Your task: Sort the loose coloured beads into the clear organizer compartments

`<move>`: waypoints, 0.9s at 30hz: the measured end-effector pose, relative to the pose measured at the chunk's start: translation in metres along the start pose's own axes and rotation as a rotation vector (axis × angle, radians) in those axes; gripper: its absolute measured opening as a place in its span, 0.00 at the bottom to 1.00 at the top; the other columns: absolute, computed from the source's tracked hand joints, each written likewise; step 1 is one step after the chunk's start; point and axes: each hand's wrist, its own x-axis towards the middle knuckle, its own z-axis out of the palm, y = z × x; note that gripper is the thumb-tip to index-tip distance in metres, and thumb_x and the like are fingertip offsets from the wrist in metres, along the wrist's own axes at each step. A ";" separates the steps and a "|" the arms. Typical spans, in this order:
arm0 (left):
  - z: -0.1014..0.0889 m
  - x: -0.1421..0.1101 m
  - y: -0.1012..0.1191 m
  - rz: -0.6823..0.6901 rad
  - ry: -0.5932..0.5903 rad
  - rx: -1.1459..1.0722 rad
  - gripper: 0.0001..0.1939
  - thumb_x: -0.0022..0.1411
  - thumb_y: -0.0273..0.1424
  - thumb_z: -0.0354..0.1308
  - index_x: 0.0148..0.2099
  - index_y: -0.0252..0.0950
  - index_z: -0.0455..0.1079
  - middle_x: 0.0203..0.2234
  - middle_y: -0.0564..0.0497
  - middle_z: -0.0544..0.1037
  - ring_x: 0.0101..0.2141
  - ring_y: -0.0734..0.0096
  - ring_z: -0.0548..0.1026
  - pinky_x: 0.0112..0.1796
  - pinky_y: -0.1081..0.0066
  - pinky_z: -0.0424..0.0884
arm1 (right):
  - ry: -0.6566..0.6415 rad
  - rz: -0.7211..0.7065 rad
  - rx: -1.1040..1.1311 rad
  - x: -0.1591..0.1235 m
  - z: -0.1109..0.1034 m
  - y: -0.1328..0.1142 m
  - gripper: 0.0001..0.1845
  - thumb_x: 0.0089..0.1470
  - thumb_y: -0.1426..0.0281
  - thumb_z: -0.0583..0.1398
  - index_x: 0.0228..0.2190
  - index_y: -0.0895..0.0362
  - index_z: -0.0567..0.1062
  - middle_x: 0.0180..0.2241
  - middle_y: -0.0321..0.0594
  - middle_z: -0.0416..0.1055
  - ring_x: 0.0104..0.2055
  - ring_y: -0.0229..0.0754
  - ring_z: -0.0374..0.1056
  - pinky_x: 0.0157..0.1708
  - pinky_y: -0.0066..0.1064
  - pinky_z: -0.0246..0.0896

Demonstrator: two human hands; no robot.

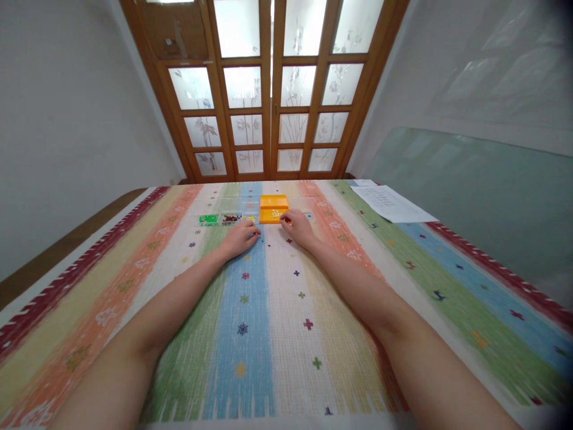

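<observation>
An orange plastic tray (273,202) lies at the far middle of a striped tablecloth (277,310). Left of it stands a row of small clear boxes: one with green bits (208,220), one with dark red bits (230,218). My left hand (240,236) rests on the cloth near the boxes, fingers curled, with something small and yellow at its fingertips. My right hand (297,228) sits just in front of the tray, its fingers pinched on a tiny red and yellow piece. A few small beads lie on the cloth between the hands (267,243).
A white sheet of paper (390,203) lies at the far right of the table. A glass pane (474,197) leans against the right wall. Wooden doors with frosted panes (271,89) stand behind the table. The table's left edge (67,245) shows bare wood.
</observation>
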 end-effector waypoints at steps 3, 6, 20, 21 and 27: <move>-0.001 0.001 0.011 0.042 -0.035 -0.028 0.13 0.71 0.33 0.55 0.50 0.42 0.79 0.46 0.44 0.77 0.51 0.57 0.73 0.53 0.57 0.70 | 0.149 0.152 -0.051 0.004 -0.012 0.015 0.07 0.62 0.70 0.58 0.36 0.55 0.78 0.37 0.45 0.76 0.42 0.48 0.69 0.45 0.37 0.61; -0.001 0.001 0.021 0.092 -0.079 -0.059 0.14 0.72 0.33 0.54 0.53 0.42 0.79 0.46 0.44 0.77 0.50 0.58 0.74 0.53 0.59 0.71 | 0.216 0.290 -0.086 0.004 -0.020 0.031 0.09 0.62 0.70 0.57 0.37 0.55 0.78 0.37 0.45 0.77 0.41 0.48 0.69 0.43 0.37 0.61; 0.002 0.001 0.033 0.135 -0.115 -0.040 0.09 0.70 0.32 0.57 0.44 0.42 0.80 0.42 0.46 0.78 0.46 0.58 0.75 0.48 0.62 0.70 | 0.102 0.229 -0.152 0.002 0.002 0.030 0.11 0.61 0.71 0.58 0.39 0.55 0.81 0.41 0.45 0.79 0.44 0.48 0.70 0.47 0.39 0.61; 0.002 0.001 0.034 0.131 -0.120 -0.038 0.09 0.70 0.32 0.57 0.44 0.42 0.80 0.41 0.46 0.78 0.46 0.58 0.75 0.48 0.61 0.70 | 0.092 0.207 -0.156 0.002 0.004 0.027 0.11 0.61 0.71 0.58 0.39 0.55 0.81 0.40 0.45 0.79 0.44 0.48 0.70 0.48 0.39 0.61; 0.002 0.001 0.035 0.142 -0.123 -0.035 0.09 0.70 0.33 0.57 0.44 0.41 0.79 0.40 0.46 0.78 0.45 0.58 0.75 0.48 0.61 0.70 | 0.031 0.103 -0.134 -0.001 0.007 0.020 0.09 0.62 0.72 0.60 0.39 0.55 0.81 0.40 0.45 0.79 0.45 0.49 0.70 0.49 0.40 0.60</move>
